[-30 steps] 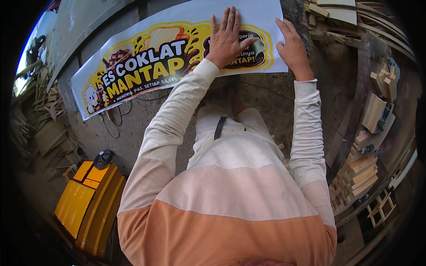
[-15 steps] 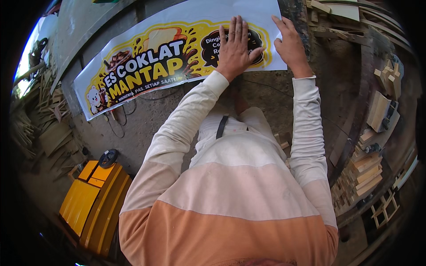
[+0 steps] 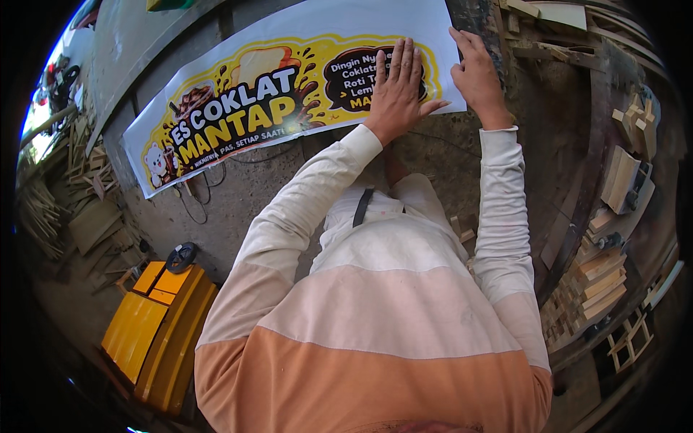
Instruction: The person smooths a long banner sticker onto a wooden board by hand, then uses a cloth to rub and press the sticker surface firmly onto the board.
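- Sliding rightward and nearer the body since the earlier frames, the left hand [image 3: 395, 97] is now covering the right part of the banner's dark bubble; the right hand [image 3: 480, 76] is staying by the same edge.
- Palm down, the left hand is resting flat on the print, its fingers lying slightly apart and its thumb pointing out to the right.
- At the banner's right edge, the right hand is holding its thumb and forefinger apart; whether it is pinching the sheet, I cannot tell.
- The banner [image 3: 238, 101], white-bordered and printed in yellow and brown, is lying spread across a dark work surface [image 3: 475, 22] in front of the person.
- A thin black cable [image 3: 198, 209] is hanging below its near edge.
- A yellow box-like object [image 3: 162, 317] is standing at lower left, a black wheel [image 3: 182, 257] sitting against its far end.
- Cut wood pieces [image 3: 603, 281] are lying stacked at right.
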`<action>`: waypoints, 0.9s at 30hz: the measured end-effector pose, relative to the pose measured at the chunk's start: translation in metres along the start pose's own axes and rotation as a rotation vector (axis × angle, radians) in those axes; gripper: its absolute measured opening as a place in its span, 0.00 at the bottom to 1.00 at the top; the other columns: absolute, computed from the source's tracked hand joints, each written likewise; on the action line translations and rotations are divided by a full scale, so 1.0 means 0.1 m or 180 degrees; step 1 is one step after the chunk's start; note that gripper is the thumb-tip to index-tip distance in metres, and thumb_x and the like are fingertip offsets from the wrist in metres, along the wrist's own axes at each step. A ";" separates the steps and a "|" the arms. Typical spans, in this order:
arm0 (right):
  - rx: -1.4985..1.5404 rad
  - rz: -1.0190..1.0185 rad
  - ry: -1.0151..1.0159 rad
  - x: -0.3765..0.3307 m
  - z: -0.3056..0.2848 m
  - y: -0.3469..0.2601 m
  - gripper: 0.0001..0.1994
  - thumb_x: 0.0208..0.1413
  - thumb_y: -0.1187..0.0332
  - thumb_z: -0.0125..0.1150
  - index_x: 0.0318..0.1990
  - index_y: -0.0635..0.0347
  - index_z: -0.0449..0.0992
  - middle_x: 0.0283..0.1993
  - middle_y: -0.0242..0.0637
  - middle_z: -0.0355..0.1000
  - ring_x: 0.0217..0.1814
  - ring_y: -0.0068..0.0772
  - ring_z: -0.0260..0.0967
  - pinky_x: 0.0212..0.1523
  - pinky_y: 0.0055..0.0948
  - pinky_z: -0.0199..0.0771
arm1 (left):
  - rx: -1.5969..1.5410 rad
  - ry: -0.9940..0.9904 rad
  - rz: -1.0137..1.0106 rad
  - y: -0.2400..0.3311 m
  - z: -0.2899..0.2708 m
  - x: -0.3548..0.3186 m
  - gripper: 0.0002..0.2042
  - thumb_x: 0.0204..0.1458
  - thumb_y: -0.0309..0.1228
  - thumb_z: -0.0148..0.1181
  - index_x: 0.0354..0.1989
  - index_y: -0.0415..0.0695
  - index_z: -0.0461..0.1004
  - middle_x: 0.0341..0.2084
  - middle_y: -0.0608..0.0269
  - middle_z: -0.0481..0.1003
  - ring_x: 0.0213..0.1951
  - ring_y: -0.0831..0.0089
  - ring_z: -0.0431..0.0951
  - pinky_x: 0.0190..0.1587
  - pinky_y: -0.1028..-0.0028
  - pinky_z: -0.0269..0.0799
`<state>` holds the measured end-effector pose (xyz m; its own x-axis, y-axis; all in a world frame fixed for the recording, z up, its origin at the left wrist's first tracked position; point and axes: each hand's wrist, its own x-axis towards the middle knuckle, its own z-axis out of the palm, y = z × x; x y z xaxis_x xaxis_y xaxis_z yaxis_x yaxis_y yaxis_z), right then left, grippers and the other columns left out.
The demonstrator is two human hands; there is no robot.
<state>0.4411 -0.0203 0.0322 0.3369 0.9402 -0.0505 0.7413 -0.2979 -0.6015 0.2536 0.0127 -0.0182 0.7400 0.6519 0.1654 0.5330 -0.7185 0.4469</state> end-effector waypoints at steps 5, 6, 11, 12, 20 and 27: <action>0.0100 0.0108 -0.0006 -0.05 -0.06 0.03 0.31 0.51 0.81 0.52 0.67 0.59 0.70 0.66 0.52 0.67 0.65 0.56 0.69 0.65 0.45 0.71 | 0.0118 0.0009 0.0167 0.09 0.15 0.13 0.55 0.55 0.72 0.47 0.72 0.26 0.54 0.75 0.37 0.49 0.79 0.48 0.42 0.77 0.43 0.31; 0.0115 0.0120 0.0023 -0.07 -0.07 0.04 0.31 0.52 0.81 0.52 0.67 0.60 0.70 0.66 0.52 0.67 0.65 0.56 0.69 0.66 0.45 0.70 | 0.0104 0.0010 0.0198 0.11 0.17 0.16 0.55 0.55 0.72 0.46 0.72 0.26 0.54 0.75 0.36 0.49 0.79 0.48 0.42 0.77 0.43 0.31; 0.0159 0.0137 0.0131 -0.11 -0.11 0.09 0.29 0.54 0.80 0.51 0.66 0.63 0.69 0.66 0.51 0.67 0.66 0.54 0.69 0.66 0.44 0.69 | 0.0212 -0.0059 0.0182 0.15 0.18 0.18 0.55 0.55 0.72 0.46 0.72 0.26 0.54 0.76 0.36 0.48 0.79 0.48 0.40 0.76 0.43 0.31; 0.0176 0.0166 0.0136 -0.12 -0.11 0.09 0.29 0.54 0.80 0.50 0.67 0.63 0.69 0.66 0.51 0.67 0.66 0.54 0.68 0.66 0.44 0.69 | 0.0211 -0.0066 0.0179 0.15 0.19 0.18 0.55 0.55 0.72 0.46 0.72 0.26 0.54 0.76 0.36 0.48 0.79 0.48 0.40 0.76 0.42 0.31; 0.0334 0.0401 0.0189 -0.19 -0.09 0.24 0.29 0.55 0.80 0.50 0.67 0.63 0.68 0.66 0.52 0.67 0.68 0.56 0.66 0.67 0.44 0.68 | 0.0304 -0.0166 0.0510 0.21 0.23 0.25 0.55 0.55 0.74 0.42 0.73 0.28 0.55 0.76 0.40 0.48 0.79 0.51 0.40 0.76 0.43 0.31; 0.0562 0.0798 0.0542 -0.49 -0.26 0.44 0.32 0.56 0.81 0.52 0.72 0.63 0.61 0.68 0.53 0.65 0.53 0.47 0.78 0.53 0.38 0.79 | 0.0564 -0.0144 0.0730 0.41 0.42 0.38 0.57 0.54 0.76 0.37 0.73 0.30 0.56 0.77 0.43 0.49 0.79 0.53 0.40 0.77 0.43 0.30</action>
<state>0.4725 -0.0836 0.0295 0.5987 0.7960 -0.0893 0.5163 -0.4688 -0.7167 0.3208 -0.0019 -0.0307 0.8649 0.4591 0.2031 0.4103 -0.8795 0.2411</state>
